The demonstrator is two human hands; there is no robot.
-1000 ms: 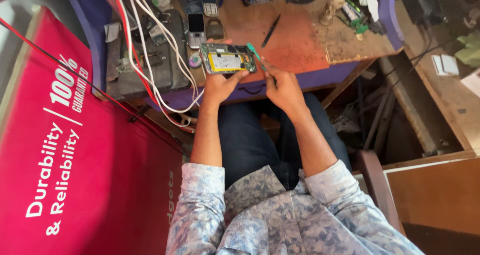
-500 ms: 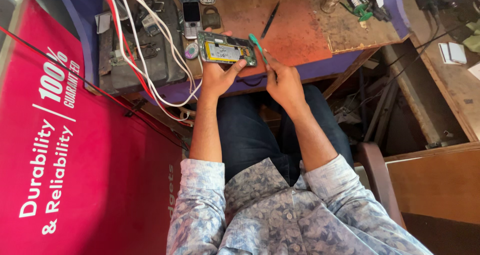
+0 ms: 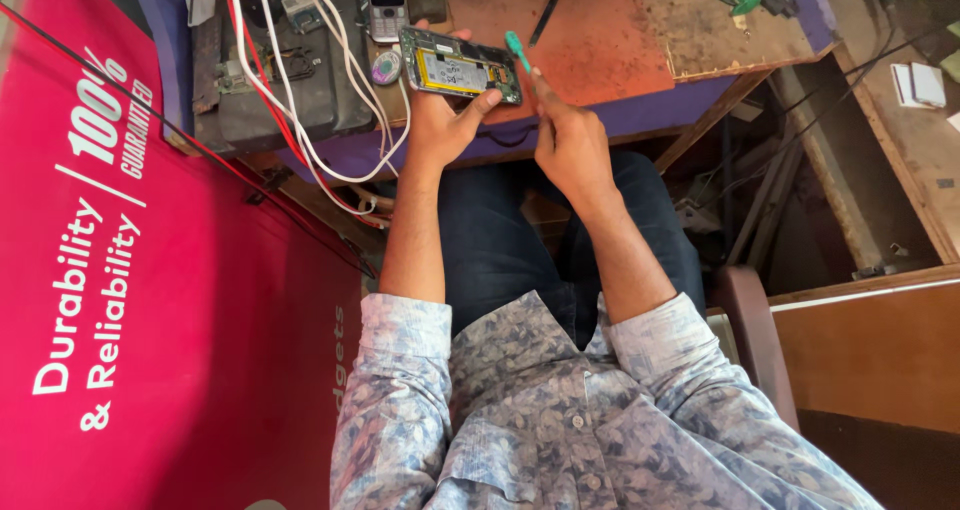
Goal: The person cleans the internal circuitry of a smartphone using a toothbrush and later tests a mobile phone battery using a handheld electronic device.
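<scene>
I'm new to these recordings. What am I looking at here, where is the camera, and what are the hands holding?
There is no machine: a seated person works with bare hands, and a camera on their head looks down over their patterned shirt and lap. The left hand holds an opened phone with its battery and circuit board exposed. The right hand holds a green-handled tool at the phone's edge. On the worn wooden bench lie a small keypad phone, a black slim tool and red and white cables. A red banner hangs at the left.
</scene>
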